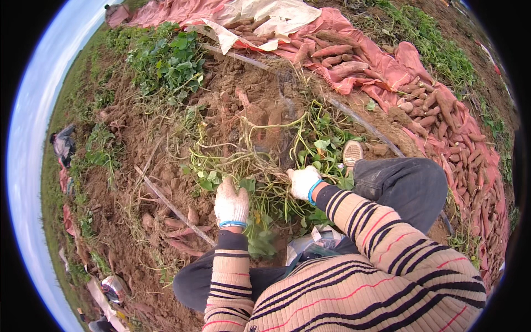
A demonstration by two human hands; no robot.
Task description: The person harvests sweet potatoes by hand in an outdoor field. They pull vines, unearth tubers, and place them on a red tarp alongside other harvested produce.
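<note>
My right hand (305, 182), in a white knit glove with a blue band at the wrist, is closed around a bundle of twisted sweet potato vines (265, 164). Green leaves (327, 145) hang from these vines, which spread over the loose soil before me. My left hand (231, 203), gloved the same way, is at the near left edge of the vines with thumb and fingers apart. Some leaves lie beside its fingertips; its palm side is hidden. Beyond the vines, reddish sweet potatoes (242, 97) are partly sunk in the dirt.
Dug sweet potatoes (182, 234) lie left of my knee. Black drip tape (365, 124) crosses the soil on the right. Pink sheeting (408, 58) holds heaps of sweet potatoes (431, 106). A bushy leafy plant (168, 62) grows ahead. A person (64, 145) bends far left.
</note>
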